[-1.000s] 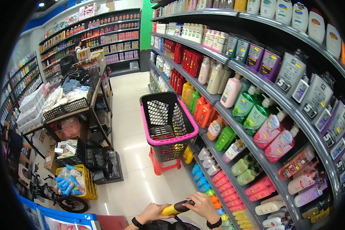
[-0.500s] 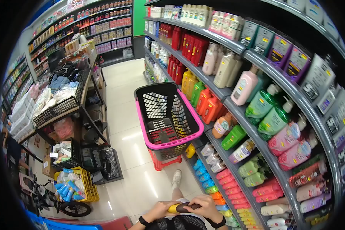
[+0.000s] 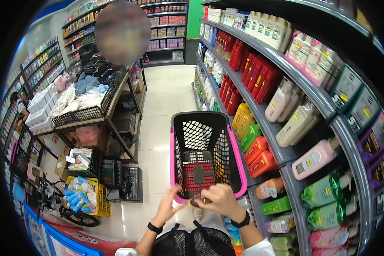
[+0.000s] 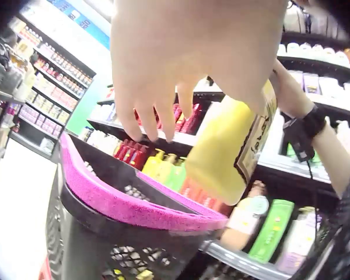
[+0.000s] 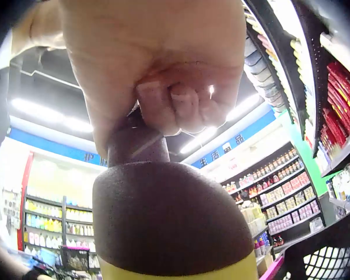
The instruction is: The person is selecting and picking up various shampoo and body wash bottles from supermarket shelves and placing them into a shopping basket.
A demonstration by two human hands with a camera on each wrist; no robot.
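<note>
My right hand [image 3: 219, 200] grips the dark brown top of a yellow bottle [image 3: 195, 202] above the near rim of a black basket with a pink edge [image 3: 243, 177]. In the right wrist view, curled fingers of that hand [image 5: 163, 64] are at the neck of the bottle [image 5: 169, 216]. Beside it, my left hand [image 3: 166, 208] has its fingers spread. The left wrist view has this hand [image 4: 186, 52] with fingers extended downward and the tilted yellow bottle [image 4: 219, 149] next to its thumb side; whether they touch, I cannot tell.
Shelves of bottles [image 3: 313, 164] line the right side. At the left stands a table with a black crate of clothes [image 3: 82, 116]; a yellow crate [image 3: 103, 200] and a small bicycle [image 3: 79, 216] are below. Tiled floor [image 3: 158, 128] runs between. A person crouches far left.
The basket is nearer to me, and both hands with the bottle have risen to its near rim. My left hand's fingers have opened off the bottle. The view has shifted along the aisle.
</note>
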